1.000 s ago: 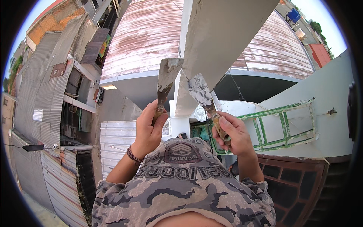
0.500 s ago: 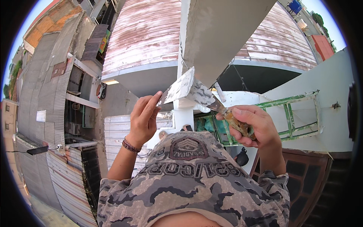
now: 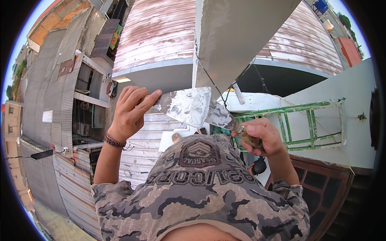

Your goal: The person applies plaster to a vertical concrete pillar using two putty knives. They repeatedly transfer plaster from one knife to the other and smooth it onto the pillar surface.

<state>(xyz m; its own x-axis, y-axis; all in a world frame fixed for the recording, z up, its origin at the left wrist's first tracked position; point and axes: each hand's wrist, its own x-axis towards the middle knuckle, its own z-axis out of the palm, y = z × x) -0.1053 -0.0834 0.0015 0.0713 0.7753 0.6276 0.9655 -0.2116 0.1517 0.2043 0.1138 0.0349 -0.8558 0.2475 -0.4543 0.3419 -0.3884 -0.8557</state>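
Observation:
My left hand is closed, pinching the narrow end of a putty knife. That wide blade points right and carries smeared white paste; its handle does not show. On the right, my right hand wraps round the worn, stained handle of a second putty knife. Its metal blade, streaked with white, points up and left. The tips of both blades meet or overlap in front of my chest; I cannot tell whether they press together.
Ahead rises a grey concrete beam. A green-and-white ladder lies at the right beside a pale wall. Dark cables hang behind the blades. Corrugated roofs lie far below at the left.
My left hand has moved left and slightly up, turning its knife so the pasted face shows more. My right hand has shifted a little down and left, still holding its knife.

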